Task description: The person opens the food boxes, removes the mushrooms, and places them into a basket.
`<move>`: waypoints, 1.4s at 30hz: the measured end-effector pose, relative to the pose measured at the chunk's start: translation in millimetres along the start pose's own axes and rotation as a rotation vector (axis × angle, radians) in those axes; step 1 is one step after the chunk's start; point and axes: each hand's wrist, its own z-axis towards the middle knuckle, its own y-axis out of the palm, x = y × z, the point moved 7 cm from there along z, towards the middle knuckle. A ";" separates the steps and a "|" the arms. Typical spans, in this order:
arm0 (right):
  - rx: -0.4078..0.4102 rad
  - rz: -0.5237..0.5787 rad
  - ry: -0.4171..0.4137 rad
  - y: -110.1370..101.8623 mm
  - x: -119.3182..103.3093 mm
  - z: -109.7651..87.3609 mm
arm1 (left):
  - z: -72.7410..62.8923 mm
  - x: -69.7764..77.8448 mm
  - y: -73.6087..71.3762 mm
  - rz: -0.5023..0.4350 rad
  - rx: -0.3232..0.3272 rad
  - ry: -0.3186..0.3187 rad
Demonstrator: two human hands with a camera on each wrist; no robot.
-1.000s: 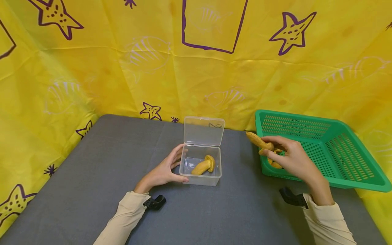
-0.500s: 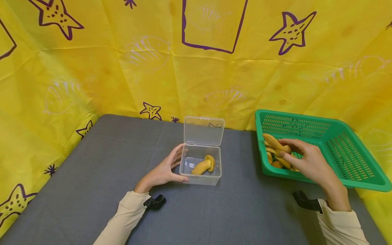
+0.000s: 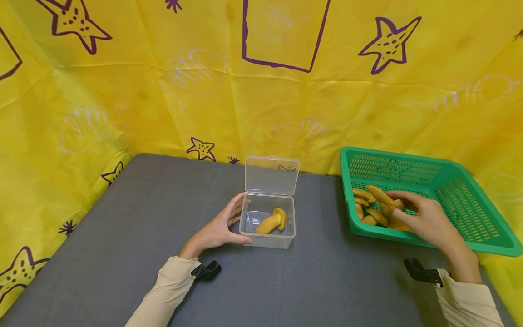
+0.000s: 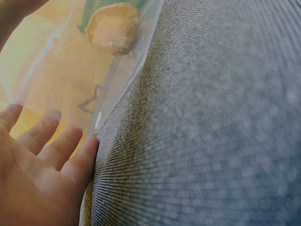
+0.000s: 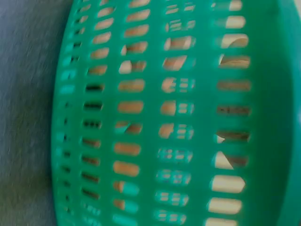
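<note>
In the head view my left hand (image 3: pixel 216 229) holds a clear plastic box (image 3: pixel 267 243) at its left side, thumb at the front wall and fingers along the side. Its hinged lid (image 3: pixel 272 176) stands up. One yellow-brown mushroom (image 3: pixel 267 224) lies inside. The left wrist view has my fingers (image 4: pixel 81 162) against the see-through wall, with the mushroom (image 4: pixel 113 28) beyond. On the right, my right hand (image 3: pixel 429 220) pinches another mushroom (image 3: pixel 380 194) over the green basket (image 3: pixel 398 156). Several mushrooms (image 3: pixel 377 217) lie below it at the basket's left end.
The grey tabletop (image 3: pixel 323 281) reaches back to a yellow patterned cloth (image 3: pixel 261 100). The basket's slotted side (image 5: pixel 197 117) fills the right wrist view and hides most of the right hand there. Both wrists carry black camera mounts (image 3: pixel 207 270).
My right hand, holding the mushroom, has moved right from the basket's left rim to over the inside, uncovering more mushrooms there. The left hand and box have stayed put.
</note>
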 end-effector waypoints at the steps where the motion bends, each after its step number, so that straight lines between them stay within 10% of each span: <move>1: 0.000 -0.012 0.003 -0.6 2.8 -0.2 | 0.0 -0.1 -0.1 0.001 0.000 0.000; 32: -0.092 -0.115 0.049 4.2 50.1 1.6 | 0.3 0.1 0.0 -0.006 0.003 -0.002; 42: -0.237 -0.099 0.105 13.7 51.6 3.5 | -0.9 3.0 0.6 -0.011 0.003 0.002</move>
